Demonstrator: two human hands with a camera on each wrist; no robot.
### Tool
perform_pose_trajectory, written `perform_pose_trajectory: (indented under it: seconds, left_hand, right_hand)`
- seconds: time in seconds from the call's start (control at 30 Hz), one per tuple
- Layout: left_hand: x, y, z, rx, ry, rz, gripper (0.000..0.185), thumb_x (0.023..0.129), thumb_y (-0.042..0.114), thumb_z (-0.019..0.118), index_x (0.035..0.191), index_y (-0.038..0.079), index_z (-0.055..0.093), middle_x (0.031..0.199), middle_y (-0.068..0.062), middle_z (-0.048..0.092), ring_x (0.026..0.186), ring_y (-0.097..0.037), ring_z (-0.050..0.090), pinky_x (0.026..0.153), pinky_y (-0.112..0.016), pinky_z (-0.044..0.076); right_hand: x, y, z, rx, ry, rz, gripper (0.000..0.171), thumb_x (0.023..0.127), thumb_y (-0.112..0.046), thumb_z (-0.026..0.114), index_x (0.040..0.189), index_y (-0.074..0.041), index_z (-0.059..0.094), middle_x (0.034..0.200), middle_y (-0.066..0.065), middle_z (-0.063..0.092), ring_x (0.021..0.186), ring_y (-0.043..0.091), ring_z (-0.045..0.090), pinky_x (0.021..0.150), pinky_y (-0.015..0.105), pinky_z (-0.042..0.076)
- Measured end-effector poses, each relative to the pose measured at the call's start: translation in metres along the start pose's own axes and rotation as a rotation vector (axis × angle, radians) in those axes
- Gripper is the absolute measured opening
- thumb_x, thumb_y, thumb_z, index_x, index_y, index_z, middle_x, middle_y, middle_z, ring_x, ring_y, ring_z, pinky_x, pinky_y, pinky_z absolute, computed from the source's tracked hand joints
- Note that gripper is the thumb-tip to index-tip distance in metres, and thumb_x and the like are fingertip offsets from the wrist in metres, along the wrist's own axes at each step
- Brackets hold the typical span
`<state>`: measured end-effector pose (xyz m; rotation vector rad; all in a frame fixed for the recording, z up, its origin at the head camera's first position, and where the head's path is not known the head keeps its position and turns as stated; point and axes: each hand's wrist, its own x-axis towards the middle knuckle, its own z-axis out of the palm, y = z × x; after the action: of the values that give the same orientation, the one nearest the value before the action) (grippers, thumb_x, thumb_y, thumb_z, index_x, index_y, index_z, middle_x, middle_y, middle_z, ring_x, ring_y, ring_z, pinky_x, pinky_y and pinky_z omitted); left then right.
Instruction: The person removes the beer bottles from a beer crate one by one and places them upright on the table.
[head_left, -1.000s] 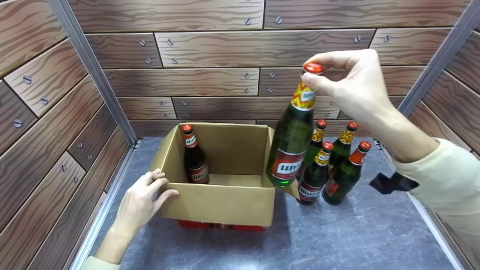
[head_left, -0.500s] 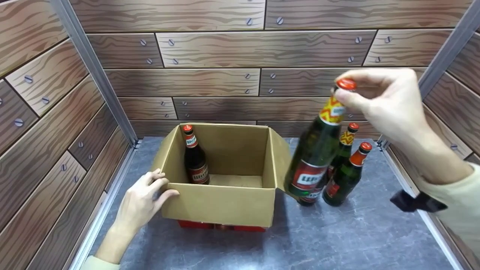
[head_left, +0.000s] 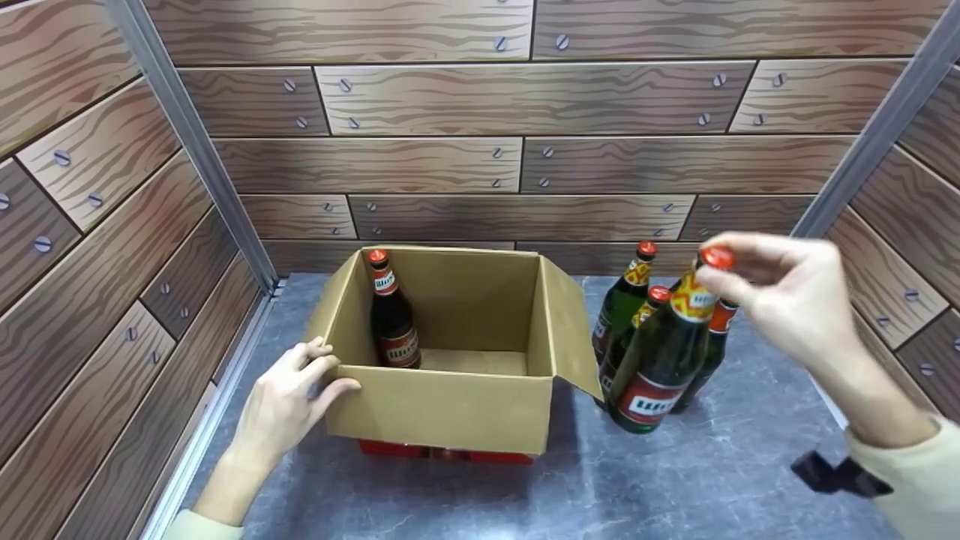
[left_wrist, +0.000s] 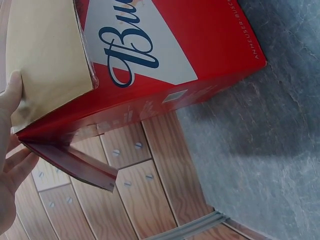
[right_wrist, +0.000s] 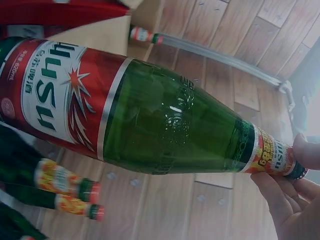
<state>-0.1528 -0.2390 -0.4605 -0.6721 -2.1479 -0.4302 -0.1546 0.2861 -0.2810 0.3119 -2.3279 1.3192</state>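
Observation:
My right hand (head_left: 712, 276) pinches the red cap of a green bottle (head_left: 660, 367) with a red label. The bottle leans, its base low at the grey tabletop, just right of the open cardboard box (head_left: 442, 409). In the right wrist view the green bottle (right_wrist: 165, 125) fills the frame and my fingers (right_wrist: 285, 195) hold its neck end. My left hand (head_left: 322, 371) grips the box's front left corner. The left wrist view shows my left fingers (left_wrist: 10, 165) on the box's red printed side (left_wrist: 165, 55). A brown bottle (head_left: 391, 315) stands in the box's back left corner.
Three more green bottles (head_left: 626, 296) stand close together behind the held one, right of the box flap (head_left: 574, 330). Wood-patterned walls (head_left: 450, 157) with metal corner posts close in the grey tabletop (head_left: 675, 480) on three sides.
My right hand has carried the green bottle right and down, from high beside the box's right wall to low in front of the standing bottles. The left hand and the box have not moved.

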Motion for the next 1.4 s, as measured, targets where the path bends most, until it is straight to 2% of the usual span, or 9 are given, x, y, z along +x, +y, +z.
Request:
perform_pose_trajectory:
  seconds: [0.1, 0.23, 0.33, 0.5, 0.6, 0.9, 1.13, 1.4]
  left_hand:
    - [0.000, -0.001, 0.000, 0.010, 0.006, 0.014, 0.039, 0.084, 0.043, 0.084, 0.095, 0.007, 0.076, 0.102, -0.014, 0.076, 0.100, -0.034, 0.077, 0.086, -0.045, 0.065]
    - [0.000, -0.001, 0.000, 0.019, 0.005, 0.021, 0.038, 0.078, 0.037, 0.089, 0.096, 0.007, 0.076, 0.103, -0.014, 0.076, 0.101, -0.034, 0.077, 0.086, -0.044, 0.066]
    - [0.000, 0.000, 0.000, 0.017, 0.004, 0.016, 0.039, 0.081, 0.041, 0.085, 0.096, 0.007, 0.076, 0.103, -0.015, 0.076, 0.101, -0.035, 0.077, 0.086, -0.044, 0.065]
    - [-0.001, 0.000, 0.000, 0.009, 0.013, 0.003, 0.048, 0.093, 0.054, 0.069, 0.095, 0.007, 0.075, 0.103, -0.014, 0.076, 0.102, -0.035, 0.077, 0.085, -0.045, 0.065]
    - [-0.002, 0.001, 0.000, 0.010, 0.022, 0.006, 0.051, 0.096, 0.057, 0.064, 0.095, 0.007, 0.075, 0.103, -0.014, 0.076, 0.102, -0.035, 0.077, 0.084, -0.045, 0.065]
    - [-0.001, 0.000, 0.001, 0.005, 0.008, -0.003, 0.050, 0.095, 0.056, 0.066, 0.095, 0.007, 0.075, 0.103, -0.014, 0.076, 0.102, -0.034, 0.077, 0.085, -0.045, 0.065]
    - [-0.001, -0.001, 0.001, -0.004, -0.010, -0.015, 0.048, 0.094, 0.056, 0.067, 0.095, 0.008, 0.075, 0.104, -0.013, 0.076, 0.101, -0.033, 0.077, 0.085, -0.045, 0.065]
    - [-0.001, 0.001, 0.001, -0.005, 0.028, -0.001, 0.052, 0.096, 0.057, 0.064, 0.095, 0.007, 0.076, 0.104, -0.014, 0.077, 0.102, -0.034, 0.077, 0.084, -0.045, 0.065]
  right_hand:
    - [-0.010, 0.016, 0.005, -0.007, 0.017, 0.000, 0.029, 0.081, 0.009, 0.084, 0.109, 0.007, 0.077, 0.086, -0.027, 0.077, 0.072, -0.003, 0.075, 0.063, 0.014, 0.062]
    - [-0.022, 0.035, 0.013, -0.012, 0.030, 0.007, 0.029, 0.081, 0.010, 0.085, 0.108, 0.010, 0.076, 0.084, -0.028, 0.075, 0.072, -0.006, 0.074, 0.064, 0.012, 0.062]
    - [-0.030, 0.048, 0.019, -0.003, 0.036, 0.029, 0.029, 0.081, 0.010, 0.085, 0.108, 0.011, 0.076, 0.084, -0.028, 0.075, 0.073, -0.007, 0.074, 0.065, 0.011, 0.061]
    - [-0.041, 0.071, 0.029, 0.001, 0.037, 0.073, 0.030, 0.081, 0.008, 0.086, 0.110, 0.011, 0.076, 0.084, -0.031, 0.074, 0.075, -0.009, 0.074, 0.065, 0.010, 0.061]
    - [-0.049, 0.084, 0.036, 0.014, 0.037, 0.106, 0.030, 0.081, 0.008, 0.086, 0.110, 0.009, 0.077, 0.082, -0.030, 0.074, 0.074, -0.009, 0.073, 0.065, 0.010, 0.061]
    - [-0.066, 0.119, 0.054, 0.021, 0.057, 0.210, 0.035, 0.083, 0.003, 0.087, 0.116, 0.006, 0.077, 0.082, -0.037, 0.071, 0.080, -0.014, 0.072, 0.066, 0.008, 0.060]
    - [-0.070, 0.137, 0.063, 0.032, 0.126, 0.197, 0.034, 0.080, 0.006, 0.088, 0.112, 0.007, 0.078, 0.083, -0.036, 0.070, 0.081, -0.016, 0.071, 0.069, 0.005, 0.059]
    - [-0.068, 0.137, 0.068, 0.069, 0.149, 0.161, 0.031, 0.079, 0.006, 0.089, 0.108, 0.004, 0.080, 0.082, -0.033, 0.072, 0.080, -0.013, 0.072, 0.070, 0.006, 0.060]
